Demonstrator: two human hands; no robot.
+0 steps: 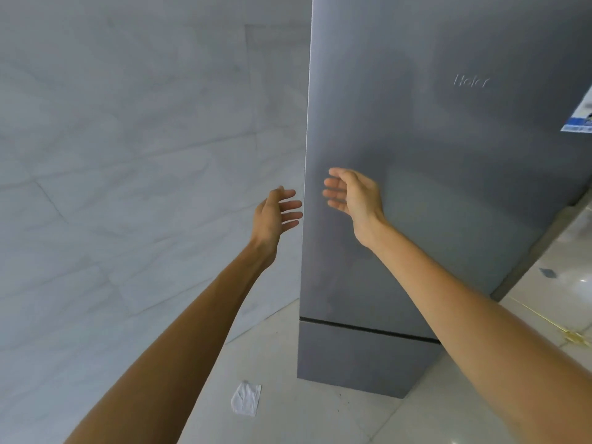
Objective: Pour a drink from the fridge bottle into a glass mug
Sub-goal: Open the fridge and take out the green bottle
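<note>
A tall grey fridge (pixel 432 149) fills the right half of the view, its upper door closed above a lower drawer front (pixel 362 357). My left hand (pixel 277 216) is held out with straight fingers just left of the door's left edge, holding nothing. My right hand (pixel 350 193) is raised in front of the door near that same edge, fingers relaxed and empty. Neither the bottle nor the glass mug is in view.
A pale marble-tiled wall (pixel 128 155) stands left of the fridge. A crumpled white paper (pixel 246 398) lies on the light tiled floor (pixel 304 411) near the fridge's base. A blue and white sticker (pixel 579 116) sits at the fridge's right edge.
</note>
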